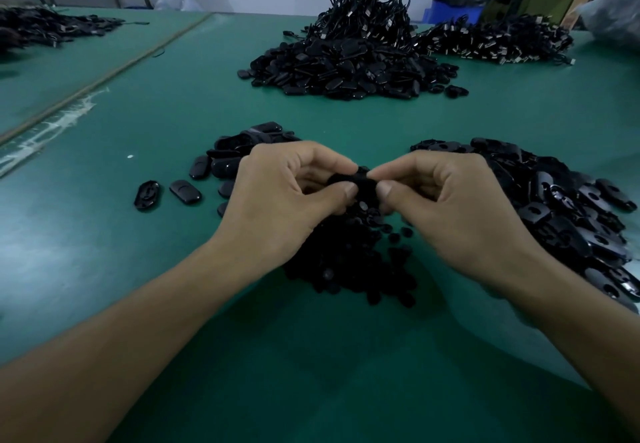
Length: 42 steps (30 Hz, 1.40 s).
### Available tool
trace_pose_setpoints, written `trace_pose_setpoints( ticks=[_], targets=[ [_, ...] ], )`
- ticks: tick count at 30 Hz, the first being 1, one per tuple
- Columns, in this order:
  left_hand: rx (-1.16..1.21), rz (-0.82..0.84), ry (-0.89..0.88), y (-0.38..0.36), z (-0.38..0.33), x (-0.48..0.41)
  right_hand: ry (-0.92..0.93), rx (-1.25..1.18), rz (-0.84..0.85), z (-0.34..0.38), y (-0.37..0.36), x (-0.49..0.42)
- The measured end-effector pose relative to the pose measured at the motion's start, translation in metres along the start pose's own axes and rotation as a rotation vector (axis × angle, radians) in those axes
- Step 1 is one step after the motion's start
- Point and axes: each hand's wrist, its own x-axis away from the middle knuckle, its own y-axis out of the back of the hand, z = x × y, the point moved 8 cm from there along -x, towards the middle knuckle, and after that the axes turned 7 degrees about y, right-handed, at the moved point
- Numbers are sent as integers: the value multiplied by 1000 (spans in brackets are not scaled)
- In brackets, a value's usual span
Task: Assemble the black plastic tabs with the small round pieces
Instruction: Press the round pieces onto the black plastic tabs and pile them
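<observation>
Pinching one black tab (356, 179)

Nearest, I see small round pieces (346, 262) heaped on the green table (311, 356). Just above, left hand (277, 193) and right hand (446, 200) each nip the black tab between thumb and forefinger. Beside them lie tab piles (561, 214).

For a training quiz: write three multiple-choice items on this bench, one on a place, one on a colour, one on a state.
1. Where does the round-piece pile lie?
A. at the far left edge
B. below the left hand and right hand
C. on a shelf

2. What colour is the table?
A. red
B. white
C. green

3. How is the tab held?
A. pinched by both hands
B. lying loose
C. in one fist

Key: 1 B, the pile sits on the table beneath both hands; 2 C, the top is green throughout; 3 A, fingers of both hands pinch its ends.
</observation>
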Motion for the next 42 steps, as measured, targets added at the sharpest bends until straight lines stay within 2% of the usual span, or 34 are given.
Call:
trace_pose_setpoints(
  ticks=[2,5,8,10,14,22,28,31,42],
  targets=[
    [-23,-86,15,12,5,-4,13,210,2,-5,7,-5],
    [-63,-231,34,38,13,-11,-45,618,152,-28,9,-9],
    [-139,-319,67,57,18,-16,-204,769,273,-50,7,-3],
    [-185,-345,104,65,25,-19,-209,808,311,-52,4,-1],
    [-349,-379,148,74,31,-21,-234,804,354,-56,3,-1],
    [-525,-329,204,72,39,-21,-156,729,261,-46,9,-6],
    [-562,-313,171,71,42,-23,-217,767,241,-47,16,-1],
    [-556,-307,173,71,44,-22,-174,750,231,-39,17,-2],
    [-651,-319,144,68,43,-22,-165,550,190,-34,18,-1]
  ],
)
